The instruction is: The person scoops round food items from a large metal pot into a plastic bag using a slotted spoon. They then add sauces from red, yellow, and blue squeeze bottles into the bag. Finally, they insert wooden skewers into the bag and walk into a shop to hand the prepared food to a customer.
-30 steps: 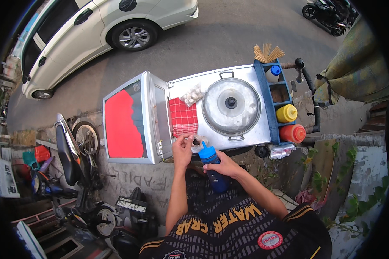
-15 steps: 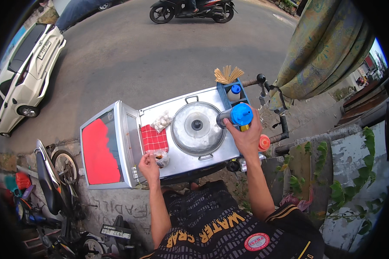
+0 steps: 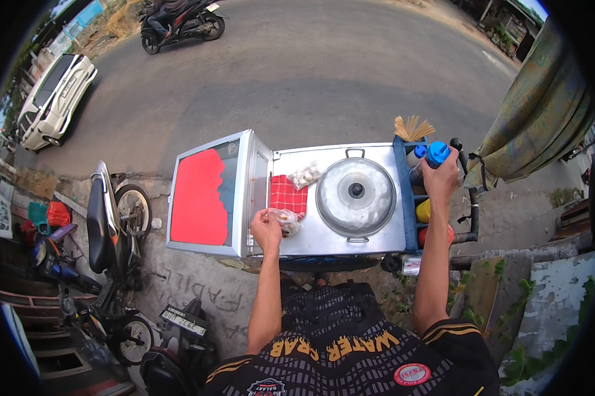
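Pot lid (image 3: 356, 211) of smooth, shiny metal, bottle cap (image 3: 437, 154) of glossy plastic, and checked towel (image 3: 287, 194) of matt cloth.

Between left hand (image 3: 266, 231) and right hand (image 3: 441, 173), the domed lid (image 3: 356, 208) blocks a low path, with open air above.

a small clear plastic bag (image 3: 287, 222), soft and crumpled, with brownish contents too blurred to name, is pinched at its upper left by the fingers of the left hand (image 3: 266, 231), near the close edge of the metal countertop (image 3: 311, 247). a squeeze bottle (image 3: 433, 158) with a bright blue cap and darker body is gripped near its top by the right hand (image 3: 444, 174), cap up, at the blue rack (image 3: 411, 232); its base is hidden.
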Motion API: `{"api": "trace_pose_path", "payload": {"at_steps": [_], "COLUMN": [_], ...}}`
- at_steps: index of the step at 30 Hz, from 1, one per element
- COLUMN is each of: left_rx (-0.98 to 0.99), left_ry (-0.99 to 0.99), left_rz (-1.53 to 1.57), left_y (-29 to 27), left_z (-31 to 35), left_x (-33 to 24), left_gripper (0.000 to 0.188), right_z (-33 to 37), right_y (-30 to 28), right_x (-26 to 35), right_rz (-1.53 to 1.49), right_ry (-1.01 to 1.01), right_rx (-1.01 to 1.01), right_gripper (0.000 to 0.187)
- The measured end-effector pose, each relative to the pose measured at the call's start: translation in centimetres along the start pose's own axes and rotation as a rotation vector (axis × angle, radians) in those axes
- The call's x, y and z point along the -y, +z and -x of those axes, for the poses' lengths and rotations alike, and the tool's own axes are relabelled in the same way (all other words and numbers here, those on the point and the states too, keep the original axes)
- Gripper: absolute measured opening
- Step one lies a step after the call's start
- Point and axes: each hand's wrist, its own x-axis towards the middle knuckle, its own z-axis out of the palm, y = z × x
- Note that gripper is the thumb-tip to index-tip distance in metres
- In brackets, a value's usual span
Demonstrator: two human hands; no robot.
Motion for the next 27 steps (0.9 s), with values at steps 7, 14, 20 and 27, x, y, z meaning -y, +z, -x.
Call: {"api": "trace_pose_path", "payload": {"at_steps": [7, 14, 20, 27], "left_rx": [-0.259, -0.327, -0.191, -0.157], "left_ry": [-0.133, 0.035, 0.232, 0.204], "left_rz": [0.453, 0.097, -0.144, -0.133], "left_y": [1.7, 3.3, 2.6, 3.6], "left_z": [1.2, 3.4, 3.9, 3.3], "left_x": [1.7, 2.1, 4.5, 4.3], "left_gripper": [0.017, 0.025, 0.048, 0.058], "right_z": [0.0, 0.2, 0.3, 0.3], "right_y": [0.1, 0.1, -0.1, 0.8], "right_x": [-0.9, -2.0, -1.6, -4.1], "right_rz": [0.063, 0.098, 0.118, 0.161], "right_ry": [0.034, 0.023, 0.043, -0.033], "right_rx": [-0.037, -0.047, -0.028, -0.004], "right_gripper": [0.066, 0.07, 0.071, 0.074]}}
